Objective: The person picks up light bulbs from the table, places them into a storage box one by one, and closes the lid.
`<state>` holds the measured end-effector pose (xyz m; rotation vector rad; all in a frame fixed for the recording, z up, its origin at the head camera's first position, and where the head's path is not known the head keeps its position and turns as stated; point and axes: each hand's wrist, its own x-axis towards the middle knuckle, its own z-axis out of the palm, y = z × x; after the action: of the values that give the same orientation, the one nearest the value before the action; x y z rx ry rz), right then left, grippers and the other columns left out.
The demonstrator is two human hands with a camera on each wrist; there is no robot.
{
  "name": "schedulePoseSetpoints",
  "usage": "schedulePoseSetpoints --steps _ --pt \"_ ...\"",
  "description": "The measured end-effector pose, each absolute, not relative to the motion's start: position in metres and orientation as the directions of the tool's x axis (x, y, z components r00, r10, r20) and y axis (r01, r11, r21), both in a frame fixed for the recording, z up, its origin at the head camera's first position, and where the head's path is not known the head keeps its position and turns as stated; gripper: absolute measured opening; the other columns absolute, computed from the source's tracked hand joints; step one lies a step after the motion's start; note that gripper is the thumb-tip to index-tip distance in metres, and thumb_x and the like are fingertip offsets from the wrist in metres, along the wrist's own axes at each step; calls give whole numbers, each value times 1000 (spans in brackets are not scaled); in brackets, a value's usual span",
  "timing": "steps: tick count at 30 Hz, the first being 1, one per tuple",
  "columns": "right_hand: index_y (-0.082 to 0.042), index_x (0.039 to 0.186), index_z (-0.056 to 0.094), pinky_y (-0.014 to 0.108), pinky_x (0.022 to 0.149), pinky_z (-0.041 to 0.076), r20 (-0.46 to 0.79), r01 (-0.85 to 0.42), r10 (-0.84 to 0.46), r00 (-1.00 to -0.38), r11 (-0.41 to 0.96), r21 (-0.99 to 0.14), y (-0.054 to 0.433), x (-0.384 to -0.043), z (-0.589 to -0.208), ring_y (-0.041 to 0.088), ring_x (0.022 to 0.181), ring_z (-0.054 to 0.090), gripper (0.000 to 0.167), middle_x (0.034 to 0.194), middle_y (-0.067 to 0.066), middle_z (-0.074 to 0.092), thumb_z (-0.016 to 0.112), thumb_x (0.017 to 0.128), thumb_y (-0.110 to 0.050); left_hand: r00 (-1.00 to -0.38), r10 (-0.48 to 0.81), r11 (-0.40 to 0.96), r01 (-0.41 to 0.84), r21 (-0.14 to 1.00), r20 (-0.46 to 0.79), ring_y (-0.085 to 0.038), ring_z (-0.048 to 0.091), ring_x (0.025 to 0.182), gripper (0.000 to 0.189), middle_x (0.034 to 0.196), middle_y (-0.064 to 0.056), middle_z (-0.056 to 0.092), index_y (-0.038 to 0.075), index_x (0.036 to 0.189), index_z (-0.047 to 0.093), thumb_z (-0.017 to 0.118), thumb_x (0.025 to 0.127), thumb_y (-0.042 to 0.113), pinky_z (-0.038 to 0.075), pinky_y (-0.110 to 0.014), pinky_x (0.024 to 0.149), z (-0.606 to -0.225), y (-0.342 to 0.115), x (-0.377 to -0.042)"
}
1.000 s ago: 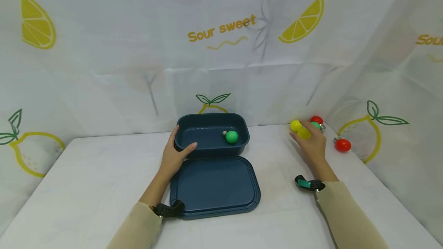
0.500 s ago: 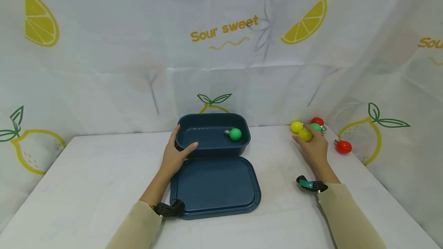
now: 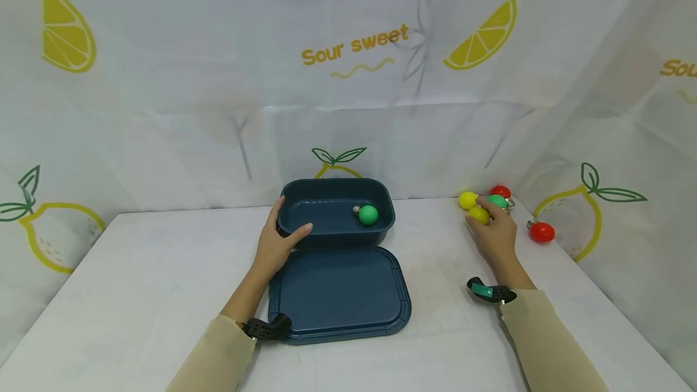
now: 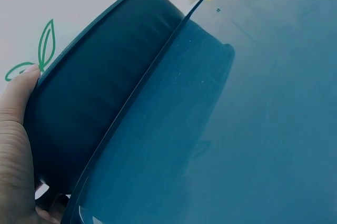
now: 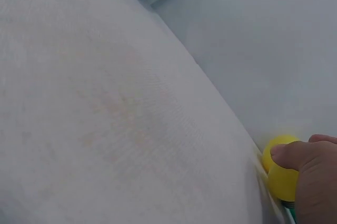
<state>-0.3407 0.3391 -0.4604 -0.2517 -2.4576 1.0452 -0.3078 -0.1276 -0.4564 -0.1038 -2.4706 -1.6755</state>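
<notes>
At the left end of a dark blue open container (image 3: 336, 238), my left hand (image 3: 274, 245) grips the wall, thumb at the front rim and fingers round the side; the left wrist view shows the thumb (image 4: 18, 98) against it. A green light bulb (image 3: 368, 215) lies inside on its side. On the right, my right hand (image 3: 495, 233) pinches a yellow light bulb (image 3: 479, 215), also seen as the yellow bulb (image 5: 283, 183) beside the thumb in the right wrist view. Another yellow bulb (image 3: 467, 200) and a green bulb (image 3: 497, 201) are close to the fingers.
The dark blue lid (image 3: 340, 292) lies flat in front of the container. Two red bulbs, one at the back (image 3: 500, 191) and one nearer the right table edge (image 3: 541, 233), lie past my right hand. A lemon-print cloth (image 3: 218, 89) hangs behind the table.
The green bulb in the container has rolled slightly. My right hand has shifted a little with its fingers at the yellow bulb. The left hand keeps its hold on the container.
</notes>
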Motion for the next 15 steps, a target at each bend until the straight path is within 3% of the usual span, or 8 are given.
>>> schedulePoseSetpoints --steps 2,9,13,15 --pt "-4 139 60 54 115 41 340 -19 324 -883 699 -715 338 -340 -460 37 137 48 47 148 17 55 70 94 -17 -985 -29 370 145 918 167 -32 20 157 96 170 -7 19 29 163 18 75 88 44 22 -61 124 -457 -127 -308" --pt "0 131 65 56 113 42 342 -45 250 -906 746 -665 334 -339 -460 41 138 46 42 148 21 53 72 94 -20 -985 -29 367 145 919 168 -33 20 157 96 170 -8 19 26 163 18 75 88 43 23 -62 123 -458 -127 -309" --pt "-2 130 66 39 99 49 347 -51 239 -907 756 -653 332 -338 -459 34 120 54 43 141 21 58 74 93 -22 -985 -29 360 148 921 169 -33 20 157 96 170 -7 19 27 163 18 75 87 44 22 -62 123 -457 -127 -308" --pt "-3 132 65 27 88 45 342 -49 235 -910 757 -652 331 -338 -459 30 109 54 45 136 21 61 74 93 -23 -985 -29 354 147 923 168 -33 21 157 96 170 -7 19 28 163 18 75 87 44 22 -62 123 -456 -127 -307"
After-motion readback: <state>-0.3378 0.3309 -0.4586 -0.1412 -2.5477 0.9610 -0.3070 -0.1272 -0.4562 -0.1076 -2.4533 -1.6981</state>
